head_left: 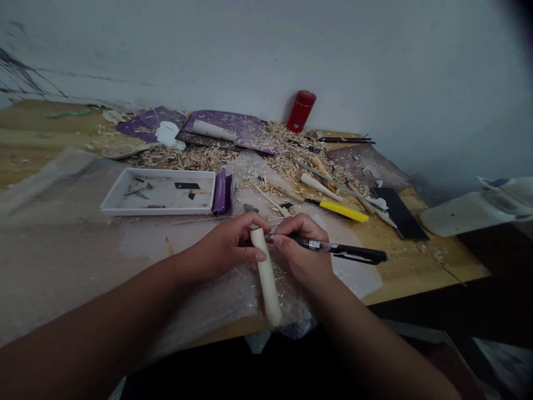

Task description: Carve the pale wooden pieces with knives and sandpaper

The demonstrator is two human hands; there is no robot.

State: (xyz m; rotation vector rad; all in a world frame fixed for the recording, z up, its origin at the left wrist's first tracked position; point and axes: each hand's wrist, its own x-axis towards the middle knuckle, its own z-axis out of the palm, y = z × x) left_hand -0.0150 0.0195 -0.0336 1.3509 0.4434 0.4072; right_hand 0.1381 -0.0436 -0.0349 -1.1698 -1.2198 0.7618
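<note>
Person's left hand (227, 240) bare, right hand (307, 253) bare, left forearm (116, 316) uncovered throughout its visible length, right forearm (370, 339) likewise uncovered, both tapering toward the hands

I count mostly ones here

My hands make two: one left hand (227, 239) and one right hand (306, 253). In them I count one pale wooden rod (268, 280) and one pen (345, 251), so two held things. On my one table (416, 272) I tally one white tray (158, 211), one yellow cutter (343, 210), one red cylinder (301, 111), one wooden spoon (124, 150), one green strand (69, 114) and one black flat slab (400, 214). I find at least two purple sheets (233, 123); overlaps stop me being exact. I get at least three dark bits (186, 185) in the tray. The shavings (187, 158) are too many for me to number.
</note>
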